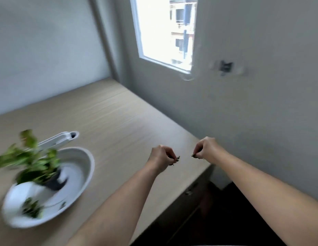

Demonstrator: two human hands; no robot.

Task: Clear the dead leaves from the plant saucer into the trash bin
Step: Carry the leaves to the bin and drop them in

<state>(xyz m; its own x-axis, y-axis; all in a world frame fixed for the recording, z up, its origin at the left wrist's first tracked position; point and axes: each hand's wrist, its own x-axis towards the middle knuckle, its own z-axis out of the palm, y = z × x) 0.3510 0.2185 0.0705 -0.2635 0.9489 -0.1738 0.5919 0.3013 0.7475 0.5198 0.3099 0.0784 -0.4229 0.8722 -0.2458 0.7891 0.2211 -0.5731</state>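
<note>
Two hands, my left hand and right hand, each pinch dead leaves above the surface, right of the saucer.

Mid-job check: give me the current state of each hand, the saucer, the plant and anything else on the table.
left hand: closed on dark leaf bits.
right hand: closed on dark leaf bits.
saucer: on the table, a few green bits inside.
plant: standing in the saucer, blurred.
white object: lying behind the saucer, unidentifiable.
</note>
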